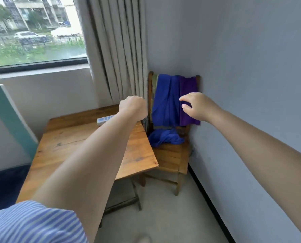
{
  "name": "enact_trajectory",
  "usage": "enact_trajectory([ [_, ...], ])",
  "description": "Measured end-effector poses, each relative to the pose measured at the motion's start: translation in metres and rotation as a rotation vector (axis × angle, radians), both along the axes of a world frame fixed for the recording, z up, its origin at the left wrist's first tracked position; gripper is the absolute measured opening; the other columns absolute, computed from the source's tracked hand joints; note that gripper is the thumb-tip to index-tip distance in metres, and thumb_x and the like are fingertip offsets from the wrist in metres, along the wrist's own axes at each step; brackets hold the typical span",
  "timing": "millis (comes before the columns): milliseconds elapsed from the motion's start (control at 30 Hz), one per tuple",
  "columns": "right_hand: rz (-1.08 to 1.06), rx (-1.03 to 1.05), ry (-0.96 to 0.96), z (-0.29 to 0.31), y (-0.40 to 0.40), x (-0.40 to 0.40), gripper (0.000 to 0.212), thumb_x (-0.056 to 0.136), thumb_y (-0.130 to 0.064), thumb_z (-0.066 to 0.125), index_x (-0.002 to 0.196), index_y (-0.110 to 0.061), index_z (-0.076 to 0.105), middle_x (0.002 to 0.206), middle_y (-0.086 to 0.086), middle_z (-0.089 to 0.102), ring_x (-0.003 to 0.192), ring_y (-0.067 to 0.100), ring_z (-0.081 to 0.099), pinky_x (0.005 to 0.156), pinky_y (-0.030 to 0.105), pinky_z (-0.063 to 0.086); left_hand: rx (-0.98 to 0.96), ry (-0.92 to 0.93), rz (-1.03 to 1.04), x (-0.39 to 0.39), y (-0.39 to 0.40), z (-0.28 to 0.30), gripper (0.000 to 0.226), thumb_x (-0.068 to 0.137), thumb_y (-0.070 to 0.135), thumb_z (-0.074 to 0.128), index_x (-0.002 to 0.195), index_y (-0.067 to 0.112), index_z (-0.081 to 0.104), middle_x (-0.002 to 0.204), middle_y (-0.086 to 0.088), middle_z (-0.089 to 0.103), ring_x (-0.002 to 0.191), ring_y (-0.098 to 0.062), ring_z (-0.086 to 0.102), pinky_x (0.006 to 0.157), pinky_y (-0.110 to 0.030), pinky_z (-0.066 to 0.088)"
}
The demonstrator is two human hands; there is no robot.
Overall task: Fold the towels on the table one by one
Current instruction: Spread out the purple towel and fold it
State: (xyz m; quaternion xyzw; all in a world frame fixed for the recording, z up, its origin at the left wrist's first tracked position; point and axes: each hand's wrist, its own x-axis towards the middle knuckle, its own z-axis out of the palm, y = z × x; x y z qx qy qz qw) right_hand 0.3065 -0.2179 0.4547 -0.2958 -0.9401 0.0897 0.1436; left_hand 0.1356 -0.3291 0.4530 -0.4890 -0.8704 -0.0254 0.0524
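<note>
We see two bare arms reaching out toward a corner of the room. The left hand (133, 105) is up in the air over the far side of the wooden table (93, 146). Its fingers are curled in like a fist, and we see nothing in it. The right hand (198, 106) is in front of the towels on the chair (170, 158). Its fingers are spread a little and bent, with the thumb apart from them. We cannot tell if the fingertips touch the cloth, but they do not hold it.

The towels are not on the table. They hang over the back of the wooden chair, which stands just beside the table, against the wall (251, 67). A blue towel (165, 102) hangs in the middle and its end lies in a heap on the seat. A purple towel (189, 90) hangs just beside it, on the side next to the wall. A thin strip of green cloth (154, 85) shows at the other edge of the blue one.

On the far part of the table lies a small flat blue and white thing (105, 119), partly hidden by the left arm. A gray curtain (118, 50) hangs behind the table, next to a window (34, 28). A striped blue sleeve (32, 223) shows at the bottom of the left arm.
</note>
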Motion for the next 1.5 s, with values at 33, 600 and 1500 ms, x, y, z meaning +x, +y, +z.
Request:
enact_trajectory([
  [33, -0.017, -0.002, -0.013, -0.005, 0.011, -0.004, 0.037, 0.093, -0.016, 0.042, 0.129, -0.008, 0.048, 0.133, 0.012, 0.050, 0.125, 0.027, 0.042, 0.101, 0.038, 0.038, -0.009, -0.009, -0.015, -0.005, 0.011, -0.004, 0.027, 0.089, 0.012, 0.040, 0.106, 0.010, 0.061, 0.112, -0.012, 0.059, 0.098, -0.030, 0.053, 0.069, -0.034, 0.036],
  [600, -0.426, -0.196, -0.027, -0.072, 0.222, -0.117, 0.030, 0.091, -0.013, 0.045, 0.115, -0.003, 0.059, 0.117, 0.017, 0.062, 0.109, 0.033, 0.055, 0.090, 0.036, 0.045, -0.124, -0.190, -0.273, -0.153, 0.255, -0.068, 0.023, 0.089, 0.009, 0.036, 0.067, 0.010, 0.044, 0.072, -0.003, 0.043, 0.075, -0.025, 0.045, 0.059, -0.031, 0.034],
  [1500, -0.503, -0.197, 0.093, -0.142, 0.489, -0.188, 0.025, 0.089, -0.016, 0.051, 0.109, -0.004, 0.060, 0.115, 0.015, 0.056, 0.101, 0.032, 0.056, 0.073, 0.031, 0.042, 0.295, -0.679, 0.318, -0.128, 0.541, -0.127, 0.036, 0.091, 0.033, 0.052, 0.118, 0.008, 0.051, 0.109, -0.011, 0.061, 0.101, -0.025, 0.057, 0.070, -0.034, 0.044],
])
